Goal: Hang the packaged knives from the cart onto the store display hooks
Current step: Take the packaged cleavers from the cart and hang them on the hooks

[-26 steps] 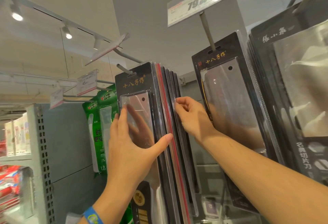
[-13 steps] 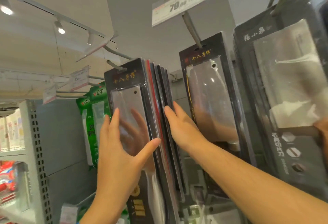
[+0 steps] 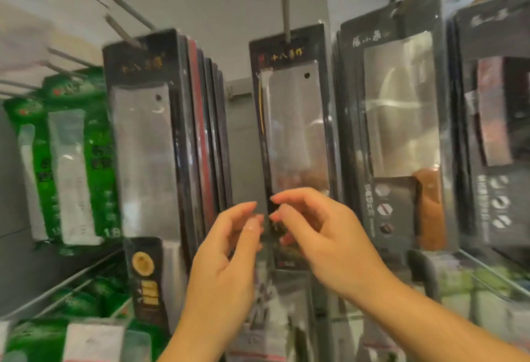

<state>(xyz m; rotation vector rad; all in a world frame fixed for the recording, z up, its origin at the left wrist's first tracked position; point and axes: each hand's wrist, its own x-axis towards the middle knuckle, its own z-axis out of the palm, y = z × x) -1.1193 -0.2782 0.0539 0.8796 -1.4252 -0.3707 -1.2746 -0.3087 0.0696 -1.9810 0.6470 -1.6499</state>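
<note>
A stack of black packaged cleavers (image 3: 160, 146) hangs from a grey display hook (image 3: 120, 30) at the left of centre. A single black packaged cleaver (image 3: 292, 132) hangs from the middle hook (image 3: 284, 3). My left hand (image 3: 226, 255) and my right hand (image 3: 321, 235) hover close together below and between these two, fingers loosely curled, holding nothing. Neither hand touches a package. The frame is blurred by motion.
Green packaged knives (image 3: 66, 161) hang at the far left. More black knife packs (image 3: 398, 132) hang at the right, with another row (image 3: 496, 132) beyond. Lower shelves with wire dividers (image 3: 487, 278) hold more goods below. The cart is out of view.
Both hands have let go of the left stack and dropped down toward the centre, meeting in front of the shelf. The camera view has tilted downward.
</note>
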